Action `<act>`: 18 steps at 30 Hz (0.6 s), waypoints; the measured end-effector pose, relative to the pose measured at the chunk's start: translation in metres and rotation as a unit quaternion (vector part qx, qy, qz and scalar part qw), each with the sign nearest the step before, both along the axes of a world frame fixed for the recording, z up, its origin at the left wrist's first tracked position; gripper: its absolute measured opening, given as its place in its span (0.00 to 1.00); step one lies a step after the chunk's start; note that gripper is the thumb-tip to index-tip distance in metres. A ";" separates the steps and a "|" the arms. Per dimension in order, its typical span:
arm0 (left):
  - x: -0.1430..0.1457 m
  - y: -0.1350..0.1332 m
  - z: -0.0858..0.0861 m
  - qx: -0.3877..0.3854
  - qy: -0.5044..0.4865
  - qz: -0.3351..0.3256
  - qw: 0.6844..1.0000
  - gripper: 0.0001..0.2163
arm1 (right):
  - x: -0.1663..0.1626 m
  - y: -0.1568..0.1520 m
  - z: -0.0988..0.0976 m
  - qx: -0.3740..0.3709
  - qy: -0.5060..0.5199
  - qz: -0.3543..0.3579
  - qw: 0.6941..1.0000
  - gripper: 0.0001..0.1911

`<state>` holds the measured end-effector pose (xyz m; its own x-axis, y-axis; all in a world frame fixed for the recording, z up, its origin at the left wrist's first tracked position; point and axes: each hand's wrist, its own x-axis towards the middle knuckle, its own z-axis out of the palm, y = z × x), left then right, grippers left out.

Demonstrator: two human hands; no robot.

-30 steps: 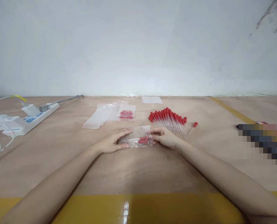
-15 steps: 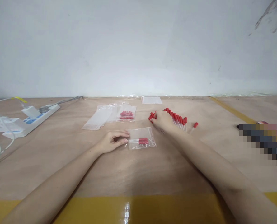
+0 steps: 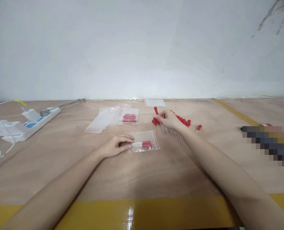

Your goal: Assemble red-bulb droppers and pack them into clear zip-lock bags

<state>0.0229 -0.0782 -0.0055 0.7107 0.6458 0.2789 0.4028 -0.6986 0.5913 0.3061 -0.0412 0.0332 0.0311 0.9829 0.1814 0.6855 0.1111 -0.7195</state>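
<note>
My left hand [image 3: 116, 145] pinches the open left end of a small clear zip bag [image 3: 145, 141] lying on the table; red-bulbed droppers show inside the bag. My right hand [image 3: 168, 119] is over a row of red-bulbed droppers [image 3: 183, 123] and pinches one dropper [image 3: 156, 111], its red bulb sticking up above the fingers. A single dropper [image 3: 198, 128] lies apart at the right end of the row.
A filled bag of red droppers [image 3: 129, 116] and empty clear bags [image 3: 101, 121] lie behind the left hand. Another flat bag [image 3: 154, 102] sits by the wall. A white power strip [image 3: 29, 124] with cables is at far left. A blurred-out object [image 3: 268, 140] is at right.
My right hand left the bag, reached back to the dropper row and lifted one dropper. My left hand stayed at the bag's mouth.
</note>
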 end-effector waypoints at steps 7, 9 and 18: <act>0.000 0.001 -0.001 -0.002 -0.001 -0.004 1.000 0.12 | 0.014 -0.040 -0.030 0.039 0.335 -0.010 0.941 0.30; 0.000 0.001 -0.002 -0.002 0.001 -0.002 1.000 0.13 | 0.011 -0.044 -0.041 0.054 0.365 -0.038 0.929 0.30; -0.001 -0.003 0.002 0.015 0.025 0.041 0.999 0.23 | -0.015 -0.056 -0.041 -0.037 0.486 -0.047 0.872 0.12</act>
<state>0.0217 -0.0809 -0.0033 0.6691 0.6945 0.2646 0.4874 -0.6788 0.5493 0.2914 -0.0968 -0.0079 0.2157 0.9756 -0.0398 -0.2478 0.0153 -0.9687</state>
